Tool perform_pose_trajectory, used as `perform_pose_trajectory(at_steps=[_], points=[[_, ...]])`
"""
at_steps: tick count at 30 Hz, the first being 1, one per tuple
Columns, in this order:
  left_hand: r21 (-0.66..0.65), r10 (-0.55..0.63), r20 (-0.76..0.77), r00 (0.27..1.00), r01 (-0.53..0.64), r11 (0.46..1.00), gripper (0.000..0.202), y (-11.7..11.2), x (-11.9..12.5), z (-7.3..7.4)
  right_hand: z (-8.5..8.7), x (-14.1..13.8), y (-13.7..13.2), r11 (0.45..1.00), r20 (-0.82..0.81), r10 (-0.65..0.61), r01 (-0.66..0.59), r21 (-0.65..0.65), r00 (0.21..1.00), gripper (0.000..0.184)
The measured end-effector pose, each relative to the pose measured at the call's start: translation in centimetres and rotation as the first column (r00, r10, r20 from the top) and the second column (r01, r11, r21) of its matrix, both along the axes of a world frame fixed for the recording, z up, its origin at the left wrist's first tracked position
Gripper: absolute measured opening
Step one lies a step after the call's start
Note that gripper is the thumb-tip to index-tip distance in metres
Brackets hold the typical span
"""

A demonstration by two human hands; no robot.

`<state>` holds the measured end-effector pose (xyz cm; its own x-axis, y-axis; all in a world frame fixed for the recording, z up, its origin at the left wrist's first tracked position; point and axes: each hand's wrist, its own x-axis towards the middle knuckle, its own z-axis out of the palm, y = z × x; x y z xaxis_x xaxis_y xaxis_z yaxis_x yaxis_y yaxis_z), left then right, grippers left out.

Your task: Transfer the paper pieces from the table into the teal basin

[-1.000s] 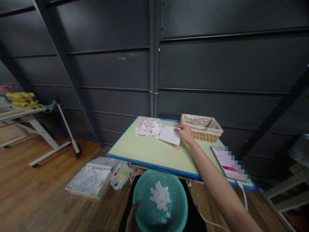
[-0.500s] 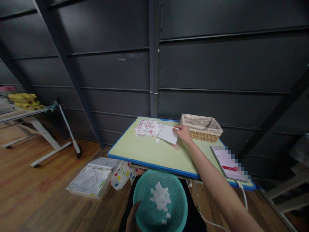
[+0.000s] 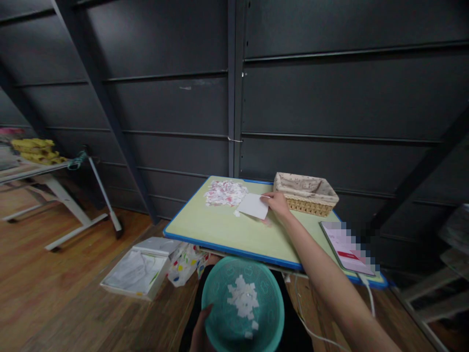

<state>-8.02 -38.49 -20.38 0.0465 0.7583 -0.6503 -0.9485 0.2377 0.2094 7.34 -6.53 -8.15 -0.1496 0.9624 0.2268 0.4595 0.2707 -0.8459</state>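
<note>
Between the finger and thumb of my right hand (image 3: 277, 202) is a flat white card (image 3: 253, 206), tilted low over the tabletop. Just left of the card, a heap of small white and pinkish paper pieces (image 3: 225, 193) lies on the table, with one loose white scrap (image 3: 236, 213) by the card's corner. My left hand (image 3: 201, 328) grips the left rim of a green plastic basket (image 3: 269, 318) on my lap. Several small white paper squares (image 3: 243, 297) lie in the bottom of that basket. The left fingers are partly hidden by its wall.
The yellow-green table (image 3: 220, 230) has a blue edge. A cloth-lined wicker basket (image 3: 308, 205) stands at its back right, a phone or tablet (image 3: 346, 247) with a white cable at its right. On the floor are an open white box (image 3: 136, 274) and a dotted plastic bag (image 3: 185, 266).
The white card in my right hand has shifted slightly left and down, tilting flatter. My left hand stays on the green basket.
</note>
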Motion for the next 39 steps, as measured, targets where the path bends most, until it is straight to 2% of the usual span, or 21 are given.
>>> perform_pose_trajectory(at_steps=[3, 6, 12, 16, 19, 29, 35, 39], points=[[0.018, 0.001, 0.009, 1.0, -0.001, 1.0, 0.043, -0.2, 0.1, 0.4, -0.6, -0.6, 0.1, 0.993, -0.127, 0.069, -0.081, -0.091, 0.989, 0.041], [0.032, 0.0, 0.017, 1.0, -0.001, 0.999, 0.046, -0.2, 0.1, 0.7, -0.5, -0.7, -0.1, 0.988, -0.167, 0.096, -0.115, -0.104, 0.981, 0.039], [0.04, 0.01, 0.018, 1.0, -0.011, 0.999, 0.047, -0.1, 0.0, 0.9, 0.2, 0.4, 0.1, 0.994, -0.081, 0.097, -0.101, -0.045, 0.992, 0.033], [0.035, 0.02, 0.016, 1.0, -0.02, 0.999, 0.046, 0.3, 0.3, 0.7, 0.7, 1.5, 0.3, 0.997, -0.1, 0.062, -0.066, -0.039, 0.993, 0.033], [0.03, 0.02, 0.013, 1.0, -0.02, 0.999, 0.044, 0.4, 0.4, 0.6, 1.1, 1.9, 0.3, 0.999, -0.032, 0.051, -0.051, -0.001, 0.998, 0.033], [0.055, 0.033, 0.008, 0.999, -0.033, 0.998, 0.041, -0.5, 0.1, 1.2, 1.2, 1.7, 0.1, 0.994, 0.036, 0.049, -0.052, 0.097, 0.998, 0.036], [0.059, 0.036, 0.005, 0.999, -0.036, 0.998, 0.045, -0.3, 0.2, 1.1, 1.2, 1.2, -0.4, 0.988, 0.069, 0.113, -0.12, 0.097, 0.991, 0.034], [0.044, 0.05, -0.01, 0.999, -0.049, 0.998, 0.053, -0.2, -0.2, 0.5, 1.5, 1.6, -0.5, 0.973, 0.056, 0.226, -0.228, 0.032, 0.973, 0.034]])
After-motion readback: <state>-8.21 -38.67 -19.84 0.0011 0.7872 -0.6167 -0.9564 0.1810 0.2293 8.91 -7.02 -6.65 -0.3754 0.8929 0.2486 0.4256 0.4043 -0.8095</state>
